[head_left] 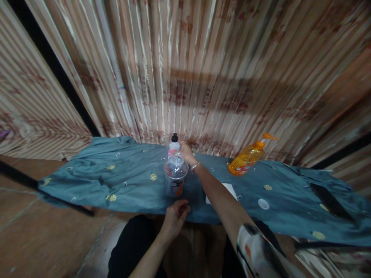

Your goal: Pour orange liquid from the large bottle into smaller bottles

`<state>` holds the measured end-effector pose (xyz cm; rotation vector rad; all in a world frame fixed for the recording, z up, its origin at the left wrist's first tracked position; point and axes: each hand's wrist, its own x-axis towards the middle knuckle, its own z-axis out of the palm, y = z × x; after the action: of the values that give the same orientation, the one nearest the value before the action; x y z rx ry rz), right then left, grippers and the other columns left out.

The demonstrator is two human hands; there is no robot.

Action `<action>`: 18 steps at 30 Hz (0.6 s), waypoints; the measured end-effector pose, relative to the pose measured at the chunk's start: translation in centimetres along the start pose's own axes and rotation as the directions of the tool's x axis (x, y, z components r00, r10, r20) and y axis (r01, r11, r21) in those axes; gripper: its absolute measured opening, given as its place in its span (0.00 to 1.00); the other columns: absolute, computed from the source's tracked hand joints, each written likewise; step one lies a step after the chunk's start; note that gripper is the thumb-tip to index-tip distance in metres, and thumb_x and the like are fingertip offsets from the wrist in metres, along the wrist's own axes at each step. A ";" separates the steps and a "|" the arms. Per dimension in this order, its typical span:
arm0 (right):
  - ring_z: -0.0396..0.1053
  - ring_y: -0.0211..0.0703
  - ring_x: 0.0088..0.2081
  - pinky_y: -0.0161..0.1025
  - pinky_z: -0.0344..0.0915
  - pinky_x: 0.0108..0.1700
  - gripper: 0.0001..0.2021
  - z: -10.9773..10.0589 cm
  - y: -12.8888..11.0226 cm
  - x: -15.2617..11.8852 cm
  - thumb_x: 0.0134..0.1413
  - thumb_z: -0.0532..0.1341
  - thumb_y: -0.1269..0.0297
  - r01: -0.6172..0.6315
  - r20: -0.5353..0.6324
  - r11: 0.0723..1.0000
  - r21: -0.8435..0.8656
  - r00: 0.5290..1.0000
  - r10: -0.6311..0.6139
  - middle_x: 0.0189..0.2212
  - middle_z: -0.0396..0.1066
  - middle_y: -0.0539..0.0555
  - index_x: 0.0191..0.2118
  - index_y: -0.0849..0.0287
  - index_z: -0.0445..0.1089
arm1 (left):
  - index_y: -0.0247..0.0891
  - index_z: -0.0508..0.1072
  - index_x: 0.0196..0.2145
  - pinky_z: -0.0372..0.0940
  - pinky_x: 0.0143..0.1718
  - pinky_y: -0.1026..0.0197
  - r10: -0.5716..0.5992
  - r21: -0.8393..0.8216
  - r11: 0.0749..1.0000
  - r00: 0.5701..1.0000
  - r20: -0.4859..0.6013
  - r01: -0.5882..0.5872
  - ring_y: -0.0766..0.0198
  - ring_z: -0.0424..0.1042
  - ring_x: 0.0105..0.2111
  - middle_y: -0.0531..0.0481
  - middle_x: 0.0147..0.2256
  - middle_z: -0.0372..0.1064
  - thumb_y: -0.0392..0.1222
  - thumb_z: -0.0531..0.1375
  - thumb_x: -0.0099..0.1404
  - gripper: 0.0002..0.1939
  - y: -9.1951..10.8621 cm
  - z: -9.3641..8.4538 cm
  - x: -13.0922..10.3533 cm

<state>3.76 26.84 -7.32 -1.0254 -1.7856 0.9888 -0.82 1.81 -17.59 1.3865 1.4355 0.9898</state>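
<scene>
My right hand reaches across the table and is closed around the side of a white squeeze bottle with a black cap. The bottle stands upright behind a clear plastic cup with dark and orange print, which hides its lower part. Some clear, rounded piece shows at the cup's mouth; what it is I cannot make out. By the front table edge, just below the cup, my left hand hovers with loosely bent fingers, thumb apart from them, and nothing visible in it.
An orange pump bottle leans on the right. Near it lie a white folded tissue or paper, a round whitish disc and a dark phone-like slab. A rumpled green cloth covers the narrow table; a patterned curtain hangs behind.
</scene>
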 end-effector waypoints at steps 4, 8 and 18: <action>0.77 0.54 0.43 0.52 0.71 0.51 0.28 -2.0 0.8 -1.0 0.38 0.76 0.55 -0.075 -0.081 0.996 0.042 0.994 0.079 0.40 0.79 0.59 0.44 0.62 0.69 | 0.38 0.71 0.51 0.73 0.46 0.48 0.040 0.009 0.999 0.999 0.004 -0.040 0.58 0.74 0.44 0.44 0.49 0.72 0.51 0.61 0.67 0.19 0.1 0.3 0.2; 0.77 0.53 0.44 0.51 0.72 0.51 0.26 -5.4 1.4 -3.2 0.35 0.77 0.53 -0.105 -0.134 0.989 0.108 0.984 0.119 0.40 0.79 0.58 0.39 0.58 0.70 | 0.38 0.71 0.51 0.74 0.46 0.48 0.107 0.018 0.994 0.994 0.008 -0.107 0.57 0.75 0.44 0.44 0.49 0.73 0.51 0.61 0.67 0.19 0.2 1.1 0.5; 0.78 0.49 0.39 0.46 0.75 0.45 0.30 -11.3 0.8 -11.5 0.27 0.77 0.46 -0.092 -0.201 0.948 0.305 0.967 0.158 0.35 0.79 0.52 0.37 0.54 0.68 | 0.44 0.59 0.65 0.60 0.63 0.30 0.436 0.146 0.900 0.869 -0.236 -0.411 0.41 0.58 0.66 0.39 0.69 0.52 0.51 0.62 0.66 0.33 4.1 3.9 3.4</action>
<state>17.98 19.22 -7.27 -1.0254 -1.3561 1.1303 4.21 5.32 -15.01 1.7367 1.4052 1.4515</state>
